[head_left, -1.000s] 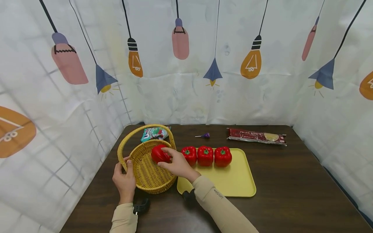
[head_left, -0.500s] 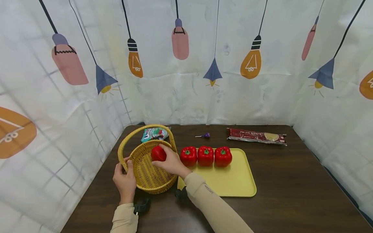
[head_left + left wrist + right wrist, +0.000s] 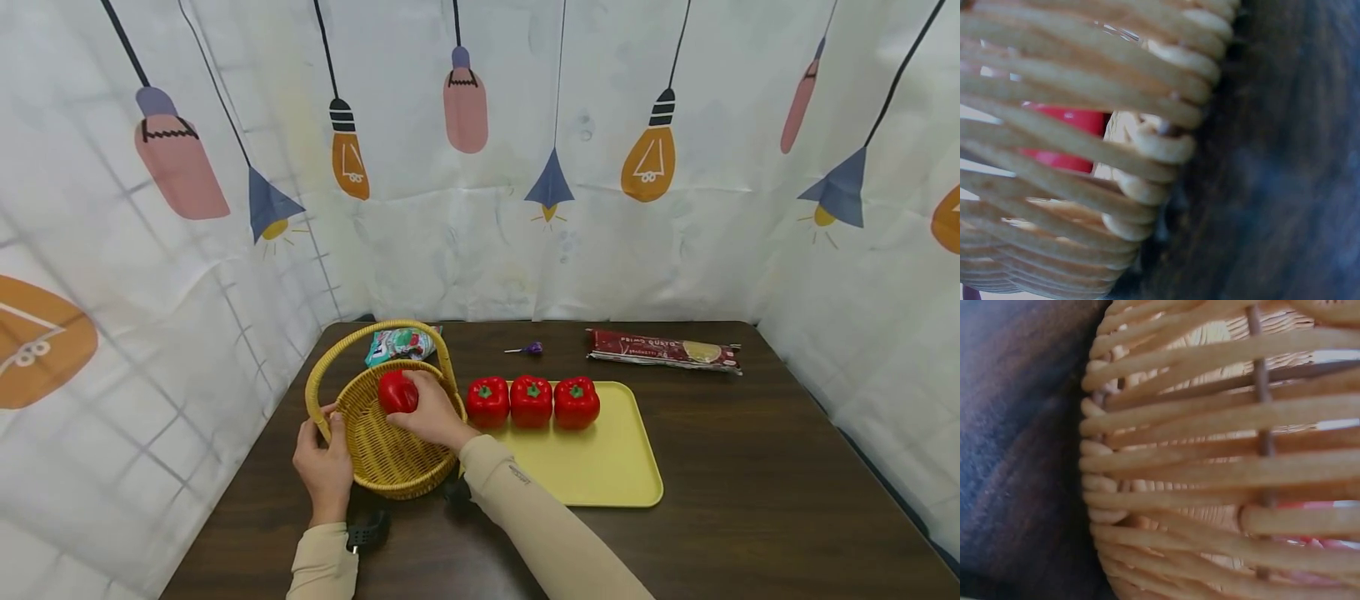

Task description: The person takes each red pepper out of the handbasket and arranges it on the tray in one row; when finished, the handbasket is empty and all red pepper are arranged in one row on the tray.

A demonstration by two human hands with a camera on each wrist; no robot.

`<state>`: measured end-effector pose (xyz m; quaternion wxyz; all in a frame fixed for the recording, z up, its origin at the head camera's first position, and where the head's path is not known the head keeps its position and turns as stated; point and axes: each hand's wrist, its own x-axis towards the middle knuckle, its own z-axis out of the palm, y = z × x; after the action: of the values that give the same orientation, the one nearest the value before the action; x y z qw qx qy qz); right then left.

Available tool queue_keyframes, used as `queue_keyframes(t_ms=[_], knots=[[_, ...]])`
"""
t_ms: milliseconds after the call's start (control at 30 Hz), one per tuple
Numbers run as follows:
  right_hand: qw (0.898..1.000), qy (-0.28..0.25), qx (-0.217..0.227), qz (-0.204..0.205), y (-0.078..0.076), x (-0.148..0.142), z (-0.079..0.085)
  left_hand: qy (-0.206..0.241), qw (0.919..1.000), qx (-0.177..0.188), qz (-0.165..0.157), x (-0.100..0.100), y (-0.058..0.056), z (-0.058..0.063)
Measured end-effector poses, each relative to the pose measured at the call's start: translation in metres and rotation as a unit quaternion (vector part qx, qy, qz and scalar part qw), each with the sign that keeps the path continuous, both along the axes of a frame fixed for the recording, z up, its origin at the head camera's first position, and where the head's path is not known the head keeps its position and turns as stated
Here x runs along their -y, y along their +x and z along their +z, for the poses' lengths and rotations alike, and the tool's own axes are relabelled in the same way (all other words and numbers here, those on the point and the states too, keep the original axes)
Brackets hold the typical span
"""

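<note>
A yellow wicker basket (image 3: 393, 471) with a tall arched handle stands on the left of the table. My left hand (image 3: 324, 471) grips it where the handle meets the left rim. Inside the basket's mouth, my right hand (image 3: 433, 410) holds a red bell pepper (image 3: 397, 392), fingers over the top and thumb below. Red of the pepper (image 3: 1063, 137) shows through gaps of the weave in the left wrist view. The right wrist view is mostly filled by the basket wall (image 3: 1210, 472). Three more red bell peppers (image 3: 531, 404) sit in a row on a yellow tray (image 3: 592, 479).
Behind the basket lies a teal snack bag (image 3: 401, 344). A purple lollipop (image 3: 533, 347) and a long dark-red spaghetti packet (image 3: 663, 350) lie along the table's back. Printed white curtains (image 3: 465, 258) surround the dark wooden table (image 3: 757, 475).
My right hand has moved a little left and further into the basket with the bell pepper, which has turned in its grip. The left hand keeps its hold on the basket.
</note>
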<state>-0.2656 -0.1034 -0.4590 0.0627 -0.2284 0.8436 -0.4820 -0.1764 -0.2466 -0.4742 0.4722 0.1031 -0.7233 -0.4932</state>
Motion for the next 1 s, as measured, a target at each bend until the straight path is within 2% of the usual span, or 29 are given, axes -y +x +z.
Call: queue_keyframes(t_ms=[33, 167, 667, 800, 1000], knots=[[1.0, 0.002, 0.001, 0.0, -0.001, 0.001, 0.0, 0.001, 1.0, -0.002, -0.003, -0.002, 0.002, 0.004], [1.0, 0.016, 0.003, -0.002, -0.004, 0.005, 0.0, 0.001, 1.0, 0.001, -0.005, -0.004, 0.003, 0.007], [0.998, 0.056, 0.018, -0.039, -0.01, 0.017, -0.007, 0.007, 0.9999, -0.007, -0.008, -0.005, 0.004, 0.006], [0.998, 0.061, 0.016, -0.03, -0.012, 0.017, -0.009, 0.011, 0.9999, -0.002, -0.009, -0.005, 0.004, 0.006], [0.998, 0.055, 0.022, 0.006, -0.012, 0.017, -0.013, 0.01, 0.9999, 0.0, -0.006, -0.004, 0.004, 0.005]])
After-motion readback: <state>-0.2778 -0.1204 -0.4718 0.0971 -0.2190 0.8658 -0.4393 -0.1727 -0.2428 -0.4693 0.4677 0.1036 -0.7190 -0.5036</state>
